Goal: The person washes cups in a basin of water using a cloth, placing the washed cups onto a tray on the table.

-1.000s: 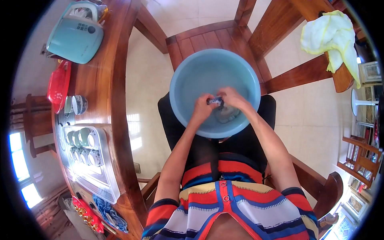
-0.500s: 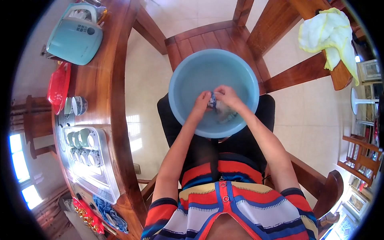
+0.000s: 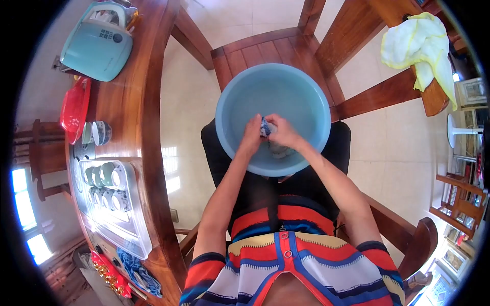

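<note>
Left hand (image 3: 252,131) and right hand (image 3: 282,132), together, grip a patterned cup (image 3: 264,127) just left of the basin's (image 3: 221,112) middle (seemingly mid-rub); turning it calls for steadiness.

Dressed in a boldly striped top (image 3: 332,260), running through red, white, blue, navy and pale yellow, with stitch-like toothed edging along some of the bands! Split down the middle by a blue-and-red placket (image 3: 283,245), dotted with small ring-shaped fasteners (image 3: 288,253), then opening into a pointed neckline (image 3: 269,282) trimmed in red and blue. Short in the sleeves (image 3: 204,278), striped again, finished in dark cuffs (image 3: 368,246)! Bare from there to the left hand (image 3: 252,133) and right hand (image 3: 284,133). And below, into black trousers (image 3: 338,153)!
</note>
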`<state>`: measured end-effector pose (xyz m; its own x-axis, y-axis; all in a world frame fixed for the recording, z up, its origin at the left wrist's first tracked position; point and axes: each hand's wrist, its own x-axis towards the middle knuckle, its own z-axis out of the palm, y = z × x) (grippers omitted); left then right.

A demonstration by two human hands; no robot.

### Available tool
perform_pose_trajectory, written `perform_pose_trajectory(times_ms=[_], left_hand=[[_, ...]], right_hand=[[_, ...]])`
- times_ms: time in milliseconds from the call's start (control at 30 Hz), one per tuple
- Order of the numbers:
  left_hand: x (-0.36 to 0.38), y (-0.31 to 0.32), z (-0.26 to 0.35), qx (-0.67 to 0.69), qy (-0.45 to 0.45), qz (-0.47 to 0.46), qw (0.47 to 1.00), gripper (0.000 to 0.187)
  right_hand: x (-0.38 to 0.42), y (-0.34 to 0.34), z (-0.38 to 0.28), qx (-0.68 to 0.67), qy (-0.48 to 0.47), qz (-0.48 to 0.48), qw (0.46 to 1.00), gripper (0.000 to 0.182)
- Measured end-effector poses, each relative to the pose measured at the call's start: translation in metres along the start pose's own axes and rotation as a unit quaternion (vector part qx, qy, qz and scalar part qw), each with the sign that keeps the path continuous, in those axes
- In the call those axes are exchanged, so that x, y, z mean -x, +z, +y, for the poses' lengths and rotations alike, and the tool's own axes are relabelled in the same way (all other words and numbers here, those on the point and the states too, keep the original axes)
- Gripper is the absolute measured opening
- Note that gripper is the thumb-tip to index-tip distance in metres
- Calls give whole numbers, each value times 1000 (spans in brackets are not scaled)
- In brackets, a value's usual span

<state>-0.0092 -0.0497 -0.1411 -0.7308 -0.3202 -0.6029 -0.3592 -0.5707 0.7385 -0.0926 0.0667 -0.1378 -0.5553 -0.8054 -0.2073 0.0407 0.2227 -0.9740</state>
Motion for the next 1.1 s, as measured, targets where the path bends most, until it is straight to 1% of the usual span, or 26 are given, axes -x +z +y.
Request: perform_pose_trajectory(times_ms=[33, 67, 133, 267, 333, 367, 433, 467, 533, 567, 600, 633, 667, 733, 767, 833, 867, 900, 933, 967, 1000, 1033, 1067, 1100], left_hand=[[1, -2, 1, 0, 31, -17, 999, 37], [1, -2, 0, 0, 31, -17, 999, 37], [-1, -1, -4, -36, 104, -50, 993, 35], [-4, -3, -3, -20, 103, -81, 991, 36], [1, -2, 5, 16, 70, -56, 996, 40], [2, -2, 7, 16, 70, -55, 996, 40], [3, -1, 10, 86, -9, -60, 994, 49], [4, 0, 11, 86, -10, -61, 994, 49], [8, 2, 16, 5, -108, 0, 994, 55], [4, -2, 13, 6, -108, 1, 994, 55], [0, -5, 10, -4, -106, -6, 994, 52], [-4, -8, 7, -13, -105, -13, 994, 49], [-6, -9, 1, -12, -105, -13, 994, 49], [-3, -4, -2, 17, 19, 10, 1000, 42], [-2, -4, -2, 16, 19, 10, 1000, 42], [0, -6, -2, 23, 52, -7, 998, 38], [-1, -6, -1, 22, 53, -7, 998, 38], [-1, -6, -1, 21, 73, -17, 997, 38], [-2, -5, -1, 20, 93, -27, 995, 38], [-3, -5, -1, 21, 93, -27, 995, 38], [-4, -5, 0, 5, 105, -51, 993, 39], [-4, -4, 0, -11, 118, -74, 990, 41], [-4, -4, 0, -10, 118, -73, 990, 41], [-4, -4, 0, -23, 106, -54, 993, 41]], right_hand=[[-3, -4, 1, -107, 29, -21, 994, 46], [-3, -8, 4, -106, 29, -21, 994, 46], [-1, -15, -2, -278, 102, -36, 954, 46], [-1, -15, -8, -300, 102, -37, 948, 44], [-1, -10, -9, -258, 69, -26, 963, 43], [0, -8, -9, -259, 70, -27, 963, 43], [1, -3, -7, -207, 5, -35, 978, 39], [1, -3, -5, -206, 6, -34, 978, 39], [1, -1, -6, -122, -17, -47, 991, 41], [3, 0, -6, -121, -16, -48, 991, 41], [7, 2, -12, 6, -20, -30, 999, 41], [10, 4, -19, 134, -23, -12, 991, 42], [13, 6, -23, 135, -23, -12, 990, 42], [16, 9, -26, 279, -106, -8, 954, 43], [14, 9, -23, 278, -105, -8, 955, 43], [6, 7, -15, 186, -62, -10, 981, 43], [3, 3, -11, 185, -63, -9, 981, 43], [0, -1, -10, 32, -1, -27, 999, 43], [0, -5, -9, -122, 61, -44, 990, 44], [2, -8, -8, -121, 62, -44, 990, 44], [4, -10, -8, -239, 90, -20, 967, 42], [5, -11, -9, -354, 116, 4, 928, 41], [4, -9, -8, -353, 117, 4, 928, 41], [4, -7, -6, -314, 99, 8, 944, 41]])
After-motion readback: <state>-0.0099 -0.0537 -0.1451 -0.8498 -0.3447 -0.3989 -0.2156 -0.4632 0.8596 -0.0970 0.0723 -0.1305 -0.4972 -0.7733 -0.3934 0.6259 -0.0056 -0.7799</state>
